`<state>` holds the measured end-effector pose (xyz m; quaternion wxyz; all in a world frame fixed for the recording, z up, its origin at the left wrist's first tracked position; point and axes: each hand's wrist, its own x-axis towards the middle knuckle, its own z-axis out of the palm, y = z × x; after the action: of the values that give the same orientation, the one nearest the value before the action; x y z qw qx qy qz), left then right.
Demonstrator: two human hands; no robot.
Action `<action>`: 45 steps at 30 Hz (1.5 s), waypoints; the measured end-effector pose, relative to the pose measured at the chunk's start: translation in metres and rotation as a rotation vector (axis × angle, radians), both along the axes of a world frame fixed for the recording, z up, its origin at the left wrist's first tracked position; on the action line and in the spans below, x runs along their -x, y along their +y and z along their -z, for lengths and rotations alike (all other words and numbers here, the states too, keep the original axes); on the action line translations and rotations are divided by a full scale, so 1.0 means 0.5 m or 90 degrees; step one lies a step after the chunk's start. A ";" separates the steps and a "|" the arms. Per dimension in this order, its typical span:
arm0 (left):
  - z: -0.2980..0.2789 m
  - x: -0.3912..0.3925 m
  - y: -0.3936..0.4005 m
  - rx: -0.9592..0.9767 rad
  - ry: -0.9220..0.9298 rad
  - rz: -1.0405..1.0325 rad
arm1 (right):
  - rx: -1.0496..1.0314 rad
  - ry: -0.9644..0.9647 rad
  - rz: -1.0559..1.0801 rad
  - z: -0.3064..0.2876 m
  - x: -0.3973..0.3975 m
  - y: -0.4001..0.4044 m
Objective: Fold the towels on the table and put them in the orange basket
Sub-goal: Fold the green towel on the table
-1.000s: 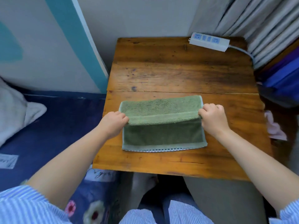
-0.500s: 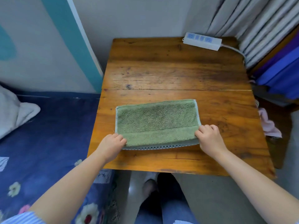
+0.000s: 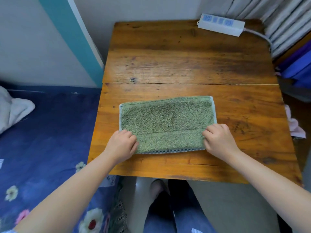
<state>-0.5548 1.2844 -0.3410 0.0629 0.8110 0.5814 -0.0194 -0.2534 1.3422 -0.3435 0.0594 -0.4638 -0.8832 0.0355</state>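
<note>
A green towel (image 3: 166, 121) lies folded flat on the near half of the wooden table (image 3: 185, 61), long side left to right, with a checked trim along its near edge. My left hand (image 3: 122, 145) pinches the towel's near left corner. At the near right corner, my right hand (image 3: 218, 140) pinches the cloth the same way. No orange basket is in view.
A white power strip (image 3: 220, 24) with its cable lies at the table's far right corner. A bed with a blue flowered sheet (image 3: 42, 132) runs along the left. Pink cloth (image 3: 293, 125) hangs beside the table's right edge. Grey curtains (image 3: 277, 19) hang behind.
Both hands pulled the towel's far edge toward me and laid it on the near edge, folding it in half. They now rest on the near corners.
</note>
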 end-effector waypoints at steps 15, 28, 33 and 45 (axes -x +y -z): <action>0.119 -0.092 0.152 0.123 -0.026 -0.361 | 0.260 -0.067 -0.013 0.113 0.232 0.129; 0.141 -0.064 0.146 0.150 -0.008 -0.456 | 0.242 -0.034 0.310 0.114 0.038 0.176; 0.145 -0.062 0.146 0.132 -0.009 -0.450 | 0.224 -0.008 0.411 0.086 0.014 0.137; 0.120 -0.100 0.013 0.192 -0.001 -0.391 | 0.200 -0.012 0.229 0.093 0.080 -0.037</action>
<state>-0.5049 1.2907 -0.4011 0.1857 0.5797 0.7889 -0.0851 -0.2933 1.3239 -0.3898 -0.0163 -0.6177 -0.7704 0.1572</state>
